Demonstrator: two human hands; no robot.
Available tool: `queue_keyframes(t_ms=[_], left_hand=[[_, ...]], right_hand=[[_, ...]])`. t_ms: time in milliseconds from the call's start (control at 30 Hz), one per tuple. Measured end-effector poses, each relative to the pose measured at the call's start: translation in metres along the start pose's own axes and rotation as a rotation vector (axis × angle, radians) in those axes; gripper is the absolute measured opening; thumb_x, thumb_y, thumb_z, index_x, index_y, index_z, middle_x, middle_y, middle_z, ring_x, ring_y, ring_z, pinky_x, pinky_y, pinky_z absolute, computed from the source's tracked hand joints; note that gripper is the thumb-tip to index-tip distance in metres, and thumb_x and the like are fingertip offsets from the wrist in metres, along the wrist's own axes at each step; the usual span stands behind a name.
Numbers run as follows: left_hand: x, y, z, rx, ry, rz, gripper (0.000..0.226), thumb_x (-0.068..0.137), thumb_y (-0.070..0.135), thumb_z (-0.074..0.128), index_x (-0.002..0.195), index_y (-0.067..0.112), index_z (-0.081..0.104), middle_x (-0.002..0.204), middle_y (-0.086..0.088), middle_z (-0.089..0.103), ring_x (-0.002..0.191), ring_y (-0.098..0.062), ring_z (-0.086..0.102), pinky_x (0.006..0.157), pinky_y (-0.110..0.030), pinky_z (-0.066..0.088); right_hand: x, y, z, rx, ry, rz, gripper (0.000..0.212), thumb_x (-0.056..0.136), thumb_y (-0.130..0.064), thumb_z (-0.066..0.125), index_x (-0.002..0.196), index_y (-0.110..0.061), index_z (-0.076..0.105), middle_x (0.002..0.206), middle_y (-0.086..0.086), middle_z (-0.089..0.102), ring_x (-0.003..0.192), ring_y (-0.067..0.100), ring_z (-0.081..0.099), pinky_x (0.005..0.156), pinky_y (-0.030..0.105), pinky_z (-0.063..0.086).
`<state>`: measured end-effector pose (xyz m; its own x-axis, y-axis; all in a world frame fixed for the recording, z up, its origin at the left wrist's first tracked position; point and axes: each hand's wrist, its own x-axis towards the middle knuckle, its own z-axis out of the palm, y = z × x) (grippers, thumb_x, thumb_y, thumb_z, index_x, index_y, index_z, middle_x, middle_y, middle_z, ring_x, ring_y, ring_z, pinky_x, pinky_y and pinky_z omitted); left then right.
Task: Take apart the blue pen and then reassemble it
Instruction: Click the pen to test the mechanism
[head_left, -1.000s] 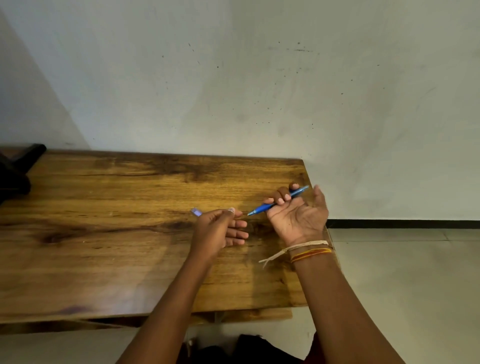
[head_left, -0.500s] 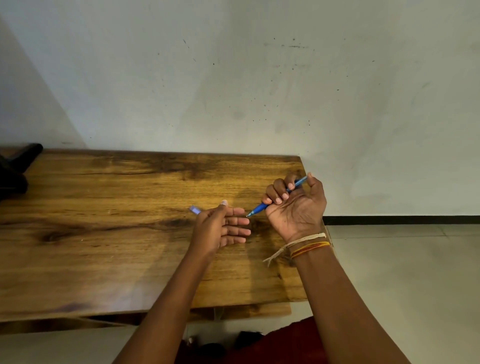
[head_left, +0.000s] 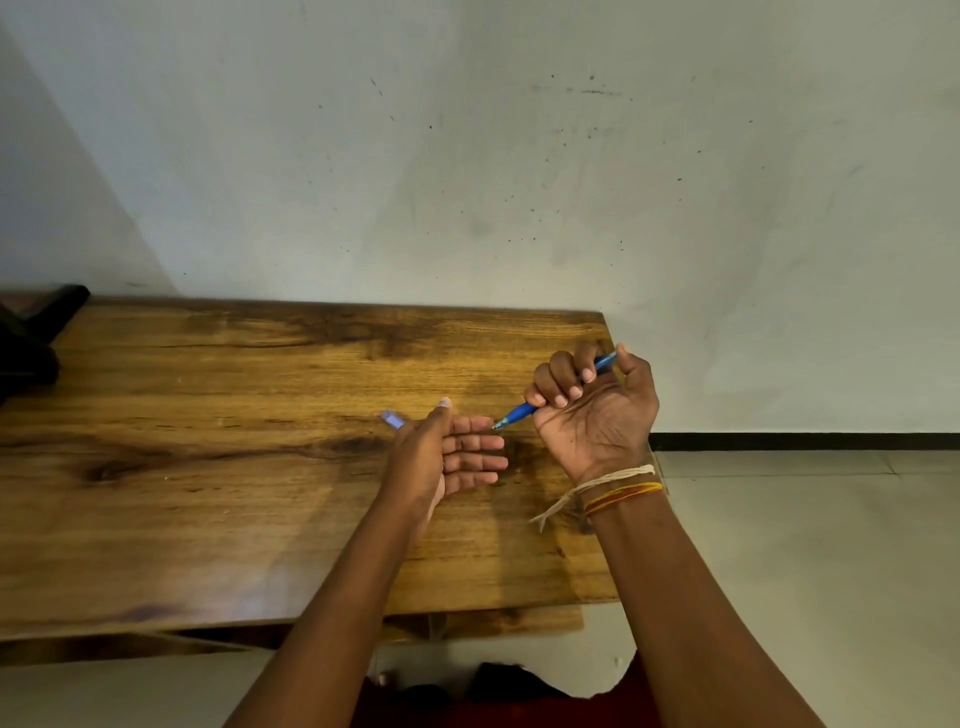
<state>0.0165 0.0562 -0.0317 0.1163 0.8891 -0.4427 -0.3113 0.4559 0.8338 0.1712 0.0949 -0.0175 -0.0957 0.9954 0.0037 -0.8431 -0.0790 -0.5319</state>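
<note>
My right hand (head_left: 592, 410) is curled around the blue pen (head_left: 521, 413), palm toward me, above the table's right end. The pen slants from its metal tip at lower left to its blue end past my thumb at upper right. My left hand (head_left: 447, 457) hovers just left of the tip with fingers stretched out toward it. A pale blue cap (head_left: 392, 419) pokes out behind the left hand's thumb side; how it is held there is hidden from me.
The wooden table (head_left: 234, 467) runs left from my hands, its right edge just under my right wrist. A black object (head_left: 31, 338) rests at the far left back corner. A pale wall stands behind and tiled floor (head_left: 805, 545) lies to the right.
My right hand has risen and closed tighter around the pen, tilting it more steeply. The left hand's fingers have straightened out toward the pen tip.
</note>
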Motion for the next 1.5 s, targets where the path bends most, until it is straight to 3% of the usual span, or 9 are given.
queue_keyframes(t_ms=[600,900,1100,1300,1500], left_hand=[[0.0,0.001,0.003,0.034,-0.052,-0.048,0.059,0.102,0.041,0.023,0.097,-0.001,0.065,0.088,-0.021,0.07,0.061,-0.022,0.072,0.054,-0.027,0.057],[0.0,0.0,0.002,0.068,-0.065,-0.048,0.061,0.102,0.041,0.022,0.107,-0.004,0.063,0.097,-0.026,0.069,0.066,-0.025,0.072,0.054,-0.027,0.058],[0.001,-0.001,0.002,0.081,-0.057,-0.055,0.061,0.102,0.041,0.022,0.107,-0.004,0.063,0.097,-0.026,0.069,0.067,-0.025,0.072,0.054,-0.027,0.058],[0.001,-0.001,0.003,0.088,-0.05,-0.057,0.061,0.102,0.041,0.022,0.104,-0.002,0.064,0.095,-0.025,0.07,0.067,-0.025,0.072,0.054,-0.026,0.058],[0.001,-0.001,0.004,0.064,-0.036,-0.068,0.061,0.102,0.041,0.023,0.104,-0.004,0.064,0.092,-0.024,0.07,0.066,-0.025,0.072,0.053,-0.027,0.057]], right_hand=[[-0.001,-0.004,0.0,-0.034,-0.009,0.001,0.042,0.09,-0.041,0.029,0.06,-0.014,0.037,0.049,0.0,0.033,0.047,0.014,0.029,0.053,0.029,0.027],[0.0,-0.004,0.008,-0.122,-0.01,0.002,0.042,0.091,-0.041,0.03,0.06,-0.013,0.036,0.049,-0.001,0.031,0.047,0.014,0.026,0.053,0.031,0.023],[-0.001,-0.003,0.012,-0.161,0.029,0.006,0.052,0.091,-0.058,0.033,0.065,-0.013,0.039,0.052,-0.001,0.032,0.05,0.014,0.025,0.055,0.031,0.023],[-0.003,0.0,0.014,-0.291,0.189,-0.074,0.036,0.085,-0.047,0.044,0.069,-0.015,0.044,0.059,0.0,0.032,0.055,0.014,0.029,0.059,0.03,0.029],[-0.004,0.002,0.022,-0.367,0.179,-0.051,0.042,0.084,-0.055,0.039,0.072,-0.014,0.045,0.061,0.0,0.033,0.055,0.013,0.032,0.059,0.029,0.03]])
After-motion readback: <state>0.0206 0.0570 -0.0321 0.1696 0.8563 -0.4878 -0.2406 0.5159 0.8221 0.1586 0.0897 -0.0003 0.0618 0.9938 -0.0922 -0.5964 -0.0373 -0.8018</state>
